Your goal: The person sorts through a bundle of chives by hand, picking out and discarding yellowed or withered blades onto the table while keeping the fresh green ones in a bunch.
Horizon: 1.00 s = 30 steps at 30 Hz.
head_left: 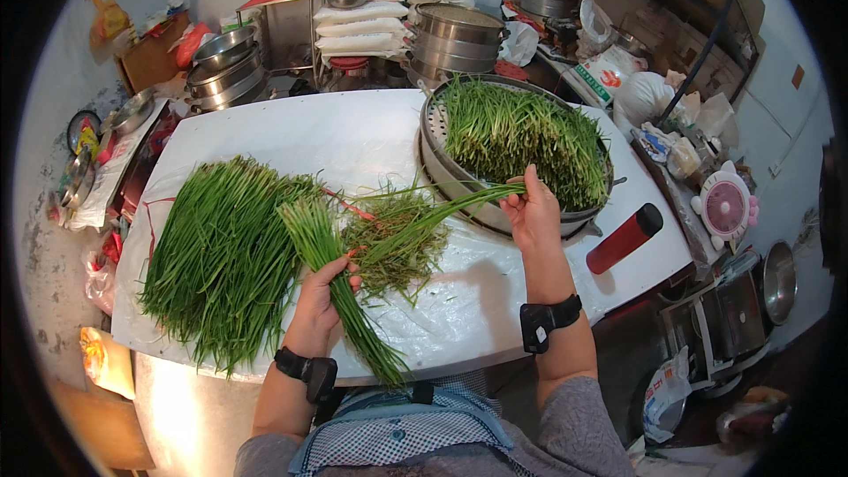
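My left hand [322,295] is closed around a bundle of garlic chives [311,225], pale stem ends pointing away from me and green tips hanging towards the table's front edge. Between the fingertips of my right hand [535,209] are the ends of a few long chives [457,204], which trail down to the left. A heap of trimmed, partly brown scraps [391,238] lies between my hands, with a red tie near it. To the left spreads a large pile of chives [225,258]. Beyond my right hand, a round perforated steel steamer tray [434,119] holds many more chives [523,139].
A red flask with a black cap [619,242] stands right of the tray on the white plastic-covered table [298,119]. Stacked steamers [457,36] and white sacks [361,26] are behind. A pink fan [724,205] and a cluttered side bench are at right.
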Tool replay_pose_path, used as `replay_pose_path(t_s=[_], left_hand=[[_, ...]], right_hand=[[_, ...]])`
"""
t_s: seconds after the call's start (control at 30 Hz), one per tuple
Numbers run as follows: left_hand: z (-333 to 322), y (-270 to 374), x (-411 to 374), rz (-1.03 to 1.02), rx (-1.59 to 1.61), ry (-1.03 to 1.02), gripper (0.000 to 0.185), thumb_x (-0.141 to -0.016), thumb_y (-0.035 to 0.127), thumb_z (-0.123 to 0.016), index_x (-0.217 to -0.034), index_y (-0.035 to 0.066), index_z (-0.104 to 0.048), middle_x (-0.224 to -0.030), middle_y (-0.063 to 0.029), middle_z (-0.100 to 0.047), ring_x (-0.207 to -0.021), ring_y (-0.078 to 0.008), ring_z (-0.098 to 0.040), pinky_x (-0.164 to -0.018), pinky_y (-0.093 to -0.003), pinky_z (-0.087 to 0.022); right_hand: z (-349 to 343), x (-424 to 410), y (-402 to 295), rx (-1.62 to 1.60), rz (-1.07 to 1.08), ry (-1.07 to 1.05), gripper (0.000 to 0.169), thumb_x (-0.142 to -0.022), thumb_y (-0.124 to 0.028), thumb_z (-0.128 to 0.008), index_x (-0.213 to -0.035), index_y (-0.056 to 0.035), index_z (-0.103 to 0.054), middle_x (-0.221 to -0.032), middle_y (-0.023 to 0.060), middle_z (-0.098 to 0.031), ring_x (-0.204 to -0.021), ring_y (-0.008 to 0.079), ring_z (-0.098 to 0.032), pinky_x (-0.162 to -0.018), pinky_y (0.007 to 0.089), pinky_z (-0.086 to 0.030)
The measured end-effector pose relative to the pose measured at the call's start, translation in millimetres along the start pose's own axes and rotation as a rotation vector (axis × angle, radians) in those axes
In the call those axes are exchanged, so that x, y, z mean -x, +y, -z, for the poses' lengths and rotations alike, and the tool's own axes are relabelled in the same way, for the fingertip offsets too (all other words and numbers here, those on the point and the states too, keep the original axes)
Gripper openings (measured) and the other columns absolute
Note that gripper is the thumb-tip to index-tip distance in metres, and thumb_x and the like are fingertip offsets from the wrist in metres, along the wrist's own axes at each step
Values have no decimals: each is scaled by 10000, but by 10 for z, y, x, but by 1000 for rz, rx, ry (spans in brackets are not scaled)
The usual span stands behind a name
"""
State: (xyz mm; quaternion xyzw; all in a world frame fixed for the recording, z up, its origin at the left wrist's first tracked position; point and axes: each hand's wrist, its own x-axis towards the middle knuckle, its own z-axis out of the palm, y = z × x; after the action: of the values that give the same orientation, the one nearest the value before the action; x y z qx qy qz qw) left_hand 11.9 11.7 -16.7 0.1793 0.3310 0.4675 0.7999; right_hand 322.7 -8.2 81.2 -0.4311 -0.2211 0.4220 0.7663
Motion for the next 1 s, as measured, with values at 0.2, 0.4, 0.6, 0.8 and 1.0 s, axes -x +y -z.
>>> replay_pose_path(t_s=[0.2,0.4,0.6,0.8,1.0], left_hand=[[38,33,8,-16,26,-1,146,-817,92,-589,-915,-16,-578,-726,-95,-615,-550,-170,-597,-485,-257,-513],[116,34,-35,-8,83,30,136,-830,108,-575,-895,-11,-586,-721,-88,-621,-593,-175,-614,-527,-272,-512],[177,68,-71,-104,6,109,109,-825,95,-584,-895,11,-589,-702,-65,-611,-611,-157,-601,-539,-256,-465],[-198,139,167,-67,-20,-9,142,-790,45,-621,-909,29,-545,-613,-15,-521,-484,-94,-485,-422,-217,-386],[-716,-13,225,-47,-178,-135,160,-776,68,-632,-912,3,-579,-721,-61,-602,-493,-102,-488,-432,-206,-382]], right_hand=[[97,-14,-231,37,57,39,313,-903,-332,-528,-797,-39,-557,-606,-7,-526,-492,56,-526,-459,222,-512],[105,-19,-390,51,83,57,328,-902,-348,-523,-788,-44,-565,-606,-8,-530,-498,54,-528,-479,224,-519],[92,-20,-457,54,66,34,333,-906,-346,-517,-789,-39,-570,-599,-9,-529,-514,56,-536,-491,223,-521],[24,-22,-395,66,50,12,327,-906,-338,-520,-791,-35,-563,-591,-2,-523,-505,61,-537,-481,223,-521],[-137,71,-292,76,14,-34,325,-906,-335,-520,-799,-30,-559,-592,2,-528,-499,60,-533,-480,223,-521]])
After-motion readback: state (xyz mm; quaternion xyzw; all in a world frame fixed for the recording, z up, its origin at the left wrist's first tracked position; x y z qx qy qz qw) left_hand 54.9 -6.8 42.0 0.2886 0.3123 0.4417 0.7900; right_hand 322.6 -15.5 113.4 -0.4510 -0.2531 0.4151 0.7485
